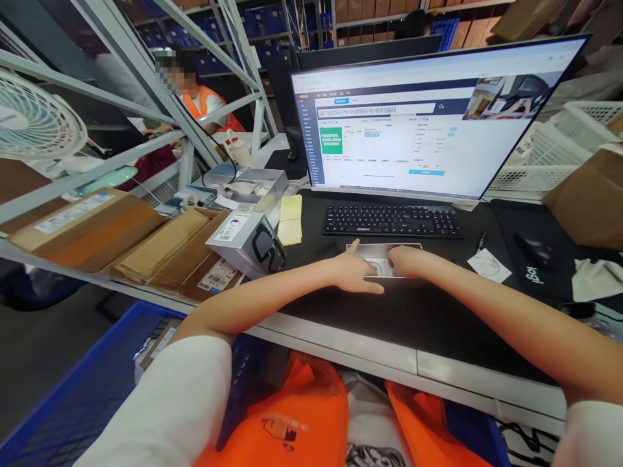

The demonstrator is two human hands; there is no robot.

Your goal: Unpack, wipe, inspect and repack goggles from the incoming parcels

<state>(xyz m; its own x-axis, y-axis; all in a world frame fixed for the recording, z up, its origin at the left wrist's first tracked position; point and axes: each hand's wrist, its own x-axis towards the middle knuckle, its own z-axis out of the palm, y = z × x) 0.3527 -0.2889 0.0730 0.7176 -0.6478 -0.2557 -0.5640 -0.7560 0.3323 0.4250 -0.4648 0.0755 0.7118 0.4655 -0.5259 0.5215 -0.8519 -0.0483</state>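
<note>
A shallow white open box [382, 248] lies on the black desktop in front of the keyboard, with some pale contents that I cannot make out. My left hand [356, 270] reaches over its left end, thumb and a finger stretched apart while other fingers dip inside. At the right part of the same box, my right hand [407, 261] has its fingers curled down into it; the fingertips and anything in them are hidden. Left of the hands stands a grey-and-white product box [246, 241] with a dark picture on its side.
A keyboard [392, 221] and a large monitor [433, 130] stand behind the box. Brown cartons [92, 227] line the left side, above a blue crate [92, 383]. A mouse [534, 250] and a pen [481, 241] lie at right. Another person [204, 104] sits beyond the metal frame.
</note>
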